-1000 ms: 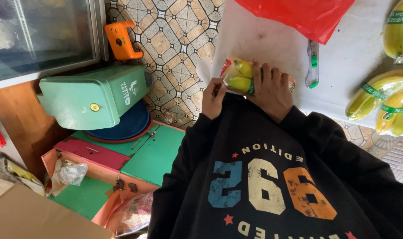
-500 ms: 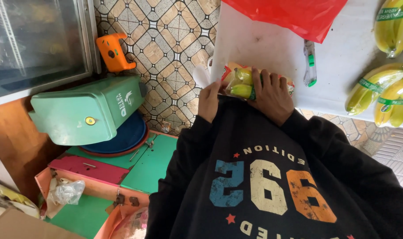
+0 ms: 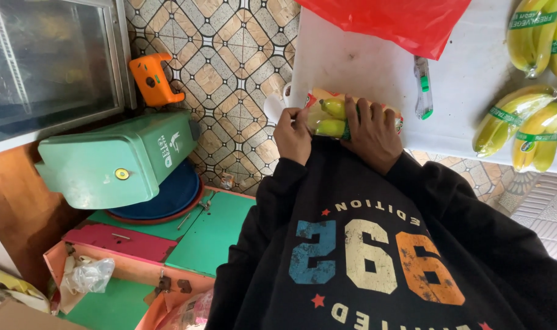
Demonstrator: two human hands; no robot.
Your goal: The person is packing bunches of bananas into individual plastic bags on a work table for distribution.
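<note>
Glass-fronted cabinet [image 3: 46, 61]: stood far left, door shut, contents too dim behind the pane to tell.
Green bin [image 3: 116, 159]: lay tipped on its side, lid closed, over a blue round tray [image 3: 168, 195]; inside hidden.
Pink and green box [image 3: 138, 244]: sat open on the floor, crumpled clear plastic bag [image 3: 86, 275] tucked in its near compartment, small metal bits loose on the green panel.
Orange holder [image 3: 153, 79]: sat by itself on the patterned tile floor [image 3: 229, 55], just beyond the bin.
Step in hand: looked like closing or tidying the end of a wrapped pack at the edge of the white table [image 3: 364, 55].
Left hand [image 3: 292, 135]: fingers pinched together on the pack's left end, right at the table's corner.
Bagged bananas [image 3: 330, 116]: small yellow-green bunch in clear film, lay flat on the table's near edge, pressed between both hands.
Right hand [image 3: 373, 131]: spread flat over the pack, fingers clamped down on top, pinning it to the table.
Next move, as a judgement: called for a steady hold by the right while the left worked the loose film; a slip off the edge seemed the risk.
Red plastic bag [image 3: 394, 21]: lay slack along the table's far side, contents not visible.
Utility knife [image 3: 423, 88]: rested untouched just beside the right hand.
Banded banana bunches [image 3: 523, 122]: lay loose at far right, unwrapped, well apart from the hands.
</note>
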